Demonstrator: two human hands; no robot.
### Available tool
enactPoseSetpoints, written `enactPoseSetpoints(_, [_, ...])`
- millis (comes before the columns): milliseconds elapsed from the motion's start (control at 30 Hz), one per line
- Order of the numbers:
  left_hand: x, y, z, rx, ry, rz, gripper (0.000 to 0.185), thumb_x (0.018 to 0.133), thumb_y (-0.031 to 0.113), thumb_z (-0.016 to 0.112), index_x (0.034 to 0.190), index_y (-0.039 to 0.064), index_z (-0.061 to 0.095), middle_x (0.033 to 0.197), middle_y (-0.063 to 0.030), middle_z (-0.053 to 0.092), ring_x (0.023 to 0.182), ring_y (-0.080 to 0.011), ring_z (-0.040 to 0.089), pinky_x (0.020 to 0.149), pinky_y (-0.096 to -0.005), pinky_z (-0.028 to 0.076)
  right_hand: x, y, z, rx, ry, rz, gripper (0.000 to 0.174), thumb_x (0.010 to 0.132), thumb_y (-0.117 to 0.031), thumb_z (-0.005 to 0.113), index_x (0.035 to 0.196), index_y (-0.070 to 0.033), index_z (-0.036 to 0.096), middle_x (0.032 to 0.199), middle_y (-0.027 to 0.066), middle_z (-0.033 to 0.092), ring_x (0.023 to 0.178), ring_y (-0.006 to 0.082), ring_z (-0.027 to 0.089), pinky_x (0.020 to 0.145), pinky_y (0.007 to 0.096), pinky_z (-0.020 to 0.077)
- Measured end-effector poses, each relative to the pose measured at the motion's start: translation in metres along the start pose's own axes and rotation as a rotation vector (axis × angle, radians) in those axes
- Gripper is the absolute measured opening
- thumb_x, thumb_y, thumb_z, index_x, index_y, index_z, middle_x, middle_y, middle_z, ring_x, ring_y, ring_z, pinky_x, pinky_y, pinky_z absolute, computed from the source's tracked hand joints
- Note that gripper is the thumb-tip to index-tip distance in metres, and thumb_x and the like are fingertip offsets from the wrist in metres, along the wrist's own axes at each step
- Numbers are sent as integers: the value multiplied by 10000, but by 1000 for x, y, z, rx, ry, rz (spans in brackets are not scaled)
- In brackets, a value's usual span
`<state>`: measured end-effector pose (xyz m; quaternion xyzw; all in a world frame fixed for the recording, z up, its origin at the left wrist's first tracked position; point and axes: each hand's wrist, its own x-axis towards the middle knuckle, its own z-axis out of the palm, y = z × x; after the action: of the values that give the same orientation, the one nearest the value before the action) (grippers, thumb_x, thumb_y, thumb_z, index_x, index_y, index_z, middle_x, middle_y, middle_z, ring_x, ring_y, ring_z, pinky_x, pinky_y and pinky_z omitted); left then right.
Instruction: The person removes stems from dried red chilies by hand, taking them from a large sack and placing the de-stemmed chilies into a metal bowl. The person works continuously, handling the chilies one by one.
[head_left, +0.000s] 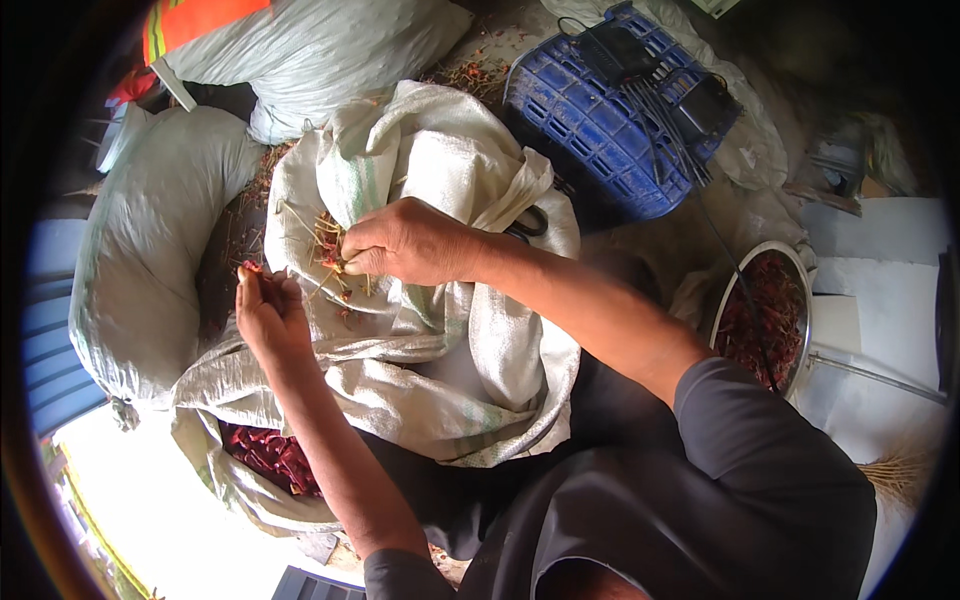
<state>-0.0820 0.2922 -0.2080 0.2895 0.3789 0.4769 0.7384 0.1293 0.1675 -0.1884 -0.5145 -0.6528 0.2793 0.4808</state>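
Note:
A white woven sack (450, 180) lies rumpled before me. On it is a small heap of pale stems with red bits (324, 238), which look like dried chili stems. The thumb and fingers of my right hand (412, 241) pinch at this heap, on some stems. To its left, my left hand (274, 311) is raised with the fingers curled around dark red dried chili pieces (253, 266), partly hidden by the fingers. Below my left forearm, an open woven sack (225, 480) holds dark red dried chili pieces (274, 457). Black loop handles (531, 222), perhaps of scissors, rest on the rumpled sack.
Full woven sacks stand at the left (150, 262) and top (330, 60). A blue plastic crate (577, 112) carries black boxes (615, 51) and thin rods (664, 124). At right is a metal bowl (806, 300) of dried red chilies (761, 315). Plant scraps (472, 75) litter the floor.

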Motion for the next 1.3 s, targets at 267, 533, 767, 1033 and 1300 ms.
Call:
enactPoseSetpoints(267, [-44,18,21,396,-92,0,59,933,19,586,955,61,621,895,-59,667,727,-85,607,556,-190,471,-1,0,-2,-180,81,-85,164,754,-189,782,888,-107,736,797,81,649,706,258,670,646,353,529])
enactPoseSetpoints(533, [-61,-16,24,667,-220,-3,193,949,149,653,1074,3,642,835,-4,609,664,-66,518,585,-225,425,0,-1,14,-353,47,-123,124,750,-142,745,745,-52,661,773,89,615,682,281,659,611,394,530])
enactPoseSetpoints(767, [-63,-22,34,303,-105,35,84,932,55,633,981,-8,659,752,-15,607,595,-63,487,524,-216,389,4,-2,17,54,100,36,134,765,-157,754,771,-39,691,722,81,658,647,198,648,601,340,509])
enactPoseSetpoints(1033, [-73,62,-31,468,595,444,37,914,50,629,937,24,642,783,-33,592,642,-103,500,556,-224,424,2,2,-16,1,142,62,159,825,-149,748,905,-13,730,808,96,706,715,181,662,662,324,536])
enactPoseSetpoints(1300, [-97,92,-102,2071,554,367,378,930,366,621,1292,260,613,1364,-78,544,1125,-247,609,928,-448,526,-2,20,-23,-631,-277,103,259,847,-207,704,1018,-29,624,838,115,642,821,281,661,718,409,564])
